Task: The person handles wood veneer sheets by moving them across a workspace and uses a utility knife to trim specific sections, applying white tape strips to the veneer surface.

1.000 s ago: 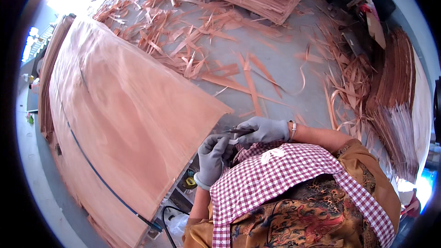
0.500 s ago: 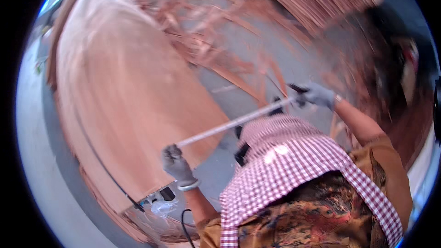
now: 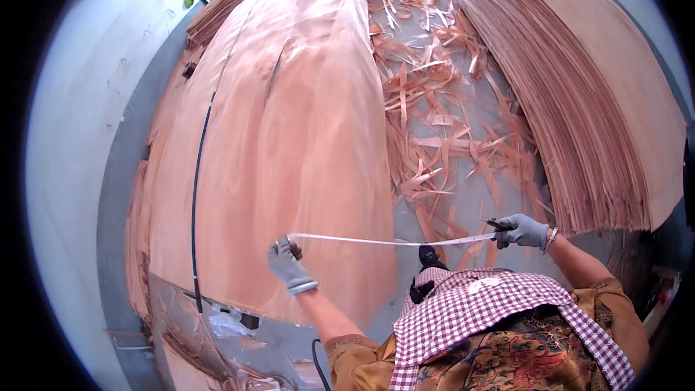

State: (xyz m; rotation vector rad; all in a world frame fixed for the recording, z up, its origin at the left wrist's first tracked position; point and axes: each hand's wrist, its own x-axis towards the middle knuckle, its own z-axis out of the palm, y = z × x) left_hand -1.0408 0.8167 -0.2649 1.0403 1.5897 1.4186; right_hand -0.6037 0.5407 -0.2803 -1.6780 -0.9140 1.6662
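Observation:
A narrow white strip of tape [image 3: 384, 242] stretches between my two gloved hands, sagging slightly in the middle. My left hand [image 3: 291, 268], in a grey glove, pinches its left end above the near part of a wide reddish wood veneer sheet [image 3: 318, 166]. On the right, my right hand [image 3: 523, 233] is closed round the other end of the tape and a small black tool [image 3: 499, 224] that I cannot identify. The tape crosses the veneer's right edge and the floor in front of my checked apron [image 3: 485, 304].
Torn veneer strips [image 3: 434, 137] litter the grey floor between the sheet and a tall veneer stack [image 3: 572, 101] at right. A long dark rod [image 3: 195, 195] lies along the sheet's left side. Crumpled clear plastic [image 3: 228, 324] sits by its near edge.
My view has turned and steadied, so the veneer sheet and the right stack show more fully. Both hands still hold the tape taut-ish between them, now closer to level.

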